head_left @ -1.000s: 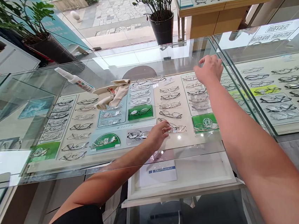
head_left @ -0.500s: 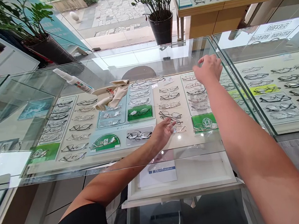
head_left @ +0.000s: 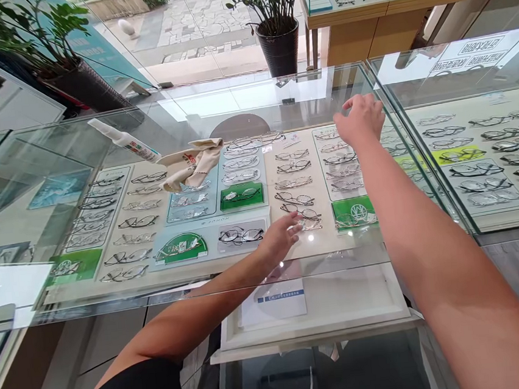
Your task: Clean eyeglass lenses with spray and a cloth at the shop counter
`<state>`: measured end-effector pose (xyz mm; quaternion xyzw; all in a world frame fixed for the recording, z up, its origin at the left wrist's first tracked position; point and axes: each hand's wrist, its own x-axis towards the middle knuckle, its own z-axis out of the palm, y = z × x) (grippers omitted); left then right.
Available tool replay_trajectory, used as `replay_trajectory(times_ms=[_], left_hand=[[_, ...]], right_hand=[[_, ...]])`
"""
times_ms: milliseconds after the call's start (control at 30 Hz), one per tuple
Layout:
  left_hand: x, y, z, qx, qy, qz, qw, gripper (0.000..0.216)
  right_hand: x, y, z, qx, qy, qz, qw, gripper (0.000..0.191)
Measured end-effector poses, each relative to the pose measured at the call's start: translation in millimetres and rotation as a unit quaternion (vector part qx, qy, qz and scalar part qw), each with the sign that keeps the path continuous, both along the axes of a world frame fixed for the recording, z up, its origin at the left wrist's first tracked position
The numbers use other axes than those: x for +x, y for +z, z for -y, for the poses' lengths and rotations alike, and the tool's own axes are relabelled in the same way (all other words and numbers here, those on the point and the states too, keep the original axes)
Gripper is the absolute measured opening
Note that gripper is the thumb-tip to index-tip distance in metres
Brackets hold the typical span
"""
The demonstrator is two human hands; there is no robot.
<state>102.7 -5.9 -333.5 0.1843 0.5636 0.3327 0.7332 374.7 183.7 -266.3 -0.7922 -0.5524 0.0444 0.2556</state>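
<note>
My left hand [head_left: 279, 238] was inside the display case, fingers loosely spread, the tips just touching a pair of glasses [head_left: 311, 220] in the front row of the tray [head_left: 328, 244] — not pinching it. My right hand [head_left: 361, 121] rested half curled on the glass top [head_left: 241, 101], holding nothing. I judged that a careless push could slide this frame into the pair behind [head_left: 294, 199] or against the green sign [head_left: 354, 213] — thin temples bend easily, and lenses may scratch.

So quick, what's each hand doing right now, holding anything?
Left hand: open, fingertips at a pair of glasses, not gripping it.
Right hand: loosely curled on the glass top, holding nothing visible.
</note>
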Motion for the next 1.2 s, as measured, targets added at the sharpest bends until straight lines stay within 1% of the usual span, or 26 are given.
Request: replay_trajectory(times_ms=[33,67,100,133,167,200,233,267,300,333,467,533,700,800,900,1000,1200], left_hand=[[-1.7,1.2,-2.2,0.043,-0.043,-0.048,0.997,0.043],[-3.2,2.7,-6.1,0.108,-0.090,-0.104,0.985,0.046],[-4.5,4.4,-11.5,0.185,-0.137,-0.164,0.959,0.046],[-5.3,5.8,-18.1,0.262,-0.184,-0.224,0.920,0.043],[-5.6,6.5,-25.3,0.328,-0.230,-0.279,0.873,0.038],[-5.1,6.4,-32.7,0.370,-0.276,-0.328,0.824,0.031],[-3.7,5.2,-39.6,0.389,-0.320,-0.367,0.782,0.023],[-1.6,2.9,-45.6,0.390,-0.357,-0.398,0.750,0.017],[1.2,-0.5,-50.6,0.380,-0.385,-0.420,0.729,0.013],[4.4,-4.5,-54.5,0.367,-0.404,-0.435,0.717,0.009],[15.0,-20.2,-63.1,0.341,-0.427,-0.457,0.702,0.003],[16.3,-24.2,-66.1,0.338,-0.437,-0.470,0.688,0.006],[13.7,-25.6,-73.1,0.344,-0.459,-0.507,0.644,0.018],[14.8,-26.6,-76.6,0.353,-0.460,-0.523,0.625,0.022],[18.1,-28.7,-79.5,0.357,-0.456,-0.534,0.616,0.025],[20.7,-31.0,-79.5,0.358,-0.456,-0.537,0.613,0.024],[18.0,-35.6,-72.4,0.351,-0.465,-0.541,0.606,0.023]], right_hand=[[-0.2,0.4,0.2,0.000,0.000,0.000,1.000,0.035],[-0.4,0.7,0.5,0.001,-0.001,0.000,1.000,0.036],[-0.5,0.9,0.7,0.004,-0.002,0.000,1.000,0.037],[-0.7,0.9,0.9,0.008,-0.003,0.000,1.000,0.037],[-0.8,1.0,1.2,0.012,-0.003,0.000,1.000,0.038],[-1.0,1.1,1.6,0.016,-0.003,0.001,1.000,0.038],[-1.1,1.2,1.9,0.018,-0.002,0.001,1.000,0.039],[-1.3,1.4,2.2,0.018,-0.003,0.002,1.000,0.039],[-1.4,1.5,2.4,0.016,-0.003,0.003,1.000,0.038],[-1.4,1.4,2.4,0.014,-0.004,0.004,1.000,0.038],[-0.4,-0.3,0.7,0.017,0.001,0.005,1.000,0.039],[0.3,-1.5,-0.7,0.020,0.005,0.005,1.000,0.041],[0.6,-1.7,-1.8,0.000,0.001,0.011,1.000,0.039],[0.2,-1.1,-1.0,0.010,0.003,0.007,1.000,0.038],[-0.5,-0.5,-0.2,0.022,0.001,0.002,1.000,0.037],[-0.6,-0.4,-0.3,0.014,-0.005,0.004,1.000,0.037],[3.6,-6.4,-4.7,0.023,0.011,0.019,0.999,0.043]])
